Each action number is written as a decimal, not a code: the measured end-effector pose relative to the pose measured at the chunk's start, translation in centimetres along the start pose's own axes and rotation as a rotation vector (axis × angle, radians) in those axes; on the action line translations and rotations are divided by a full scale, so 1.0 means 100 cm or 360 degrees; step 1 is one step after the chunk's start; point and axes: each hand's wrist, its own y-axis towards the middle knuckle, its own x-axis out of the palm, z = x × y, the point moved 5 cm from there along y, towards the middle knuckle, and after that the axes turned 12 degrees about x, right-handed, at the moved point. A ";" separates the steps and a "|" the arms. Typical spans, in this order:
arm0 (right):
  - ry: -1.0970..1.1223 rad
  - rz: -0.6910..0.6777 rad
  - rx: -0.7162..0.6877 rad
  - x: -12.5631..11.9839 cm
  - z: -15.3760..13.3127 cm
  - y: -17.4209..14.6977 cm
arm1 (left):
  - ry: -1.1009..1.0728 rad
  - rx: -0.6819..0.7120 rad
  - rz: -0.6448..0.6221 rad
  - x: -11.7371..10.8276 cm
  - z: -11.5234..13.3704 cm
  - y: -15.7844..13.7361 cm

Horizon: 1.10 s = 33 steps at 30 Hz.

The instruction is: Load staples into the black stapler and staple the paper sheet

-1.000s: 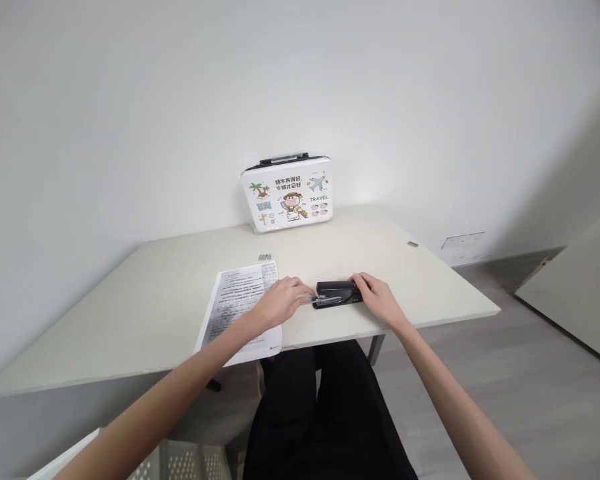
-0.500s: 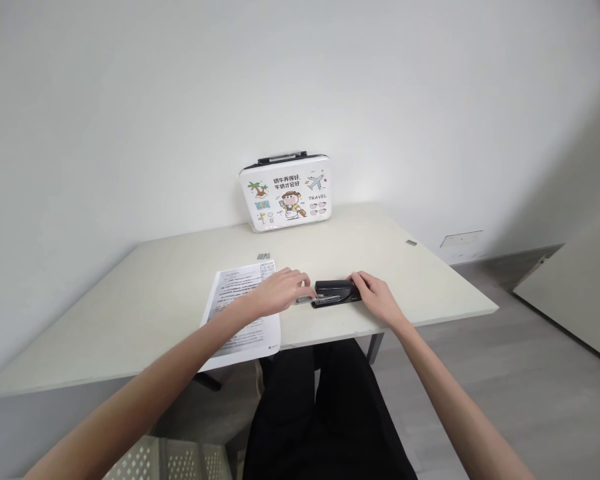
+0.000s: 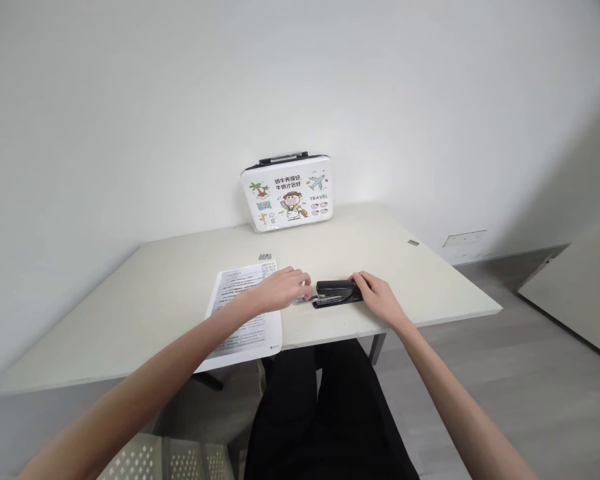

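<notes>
Stapler (image 3: 334, 287) on table (image 3: 430, 290), near the front edge, right of paper (image 3: 253, 337). Right hand (image 3: 377, 297) grips its rear end; left hand (image 3: 283, 291) curled at the metal slide (image 3: 301, 301), pinching or not, can't tell. Probably stiff, lightish, smooth-shelled; best steadied by the rear body

The stapler (image 3: 334, 287) between the left fingers (image 3: 306, 279) and right fingers (image 3: 359, 277) was black, its rail (image 3: 329, 299) silver; the paper (image 3: 255, 337) beside the left fingers was white, lined with dark print; beyond all the fingers, the case (image 3: 293, 192) was white, black-handled, patterned with green palms, black lettering and a yellow-jacketed cartoon figure; the table (image 3: 375, 250) beneath the fingers was plain cream.
</notes>
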 end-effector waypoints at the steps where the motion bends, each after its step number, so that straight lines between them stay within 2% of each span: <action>1: -0.0002 0.0003 0.0001 0.000 0.000 0.000 | -0.0003 -0.0008 0.0008 0.000 -0.001 -0.001; 8: -0.0008 -0.0010 -0.0004 -0.001 -0.001 0.000 | 0.0076 0.0025 -0.0075 0.001 0.001 -0.005; 16: 0.0009 -0.0022 -0.0005 0.000 0.000 0.000 | 0.0135 0.0115 0.0058 -0.006 0.006 0.002; 21: 0.0015 -0.0014 -0.0005 0.000 -0.001 0.000 | 0.0253 0.0143 0.0002 -0.005 0.004 -0.004; 26: 0.0016 -0.0015 -0.0005 0.000 -0.002 0.000 | 0.0222 0.0105 -0.0069 0.002 0.000 -0.011; 33: 0.0019 -0.0023 -0.0018 0.001 0.001 0.001 | 0.0271 0.0141 -0.0089 -0.001 0.005 -0.005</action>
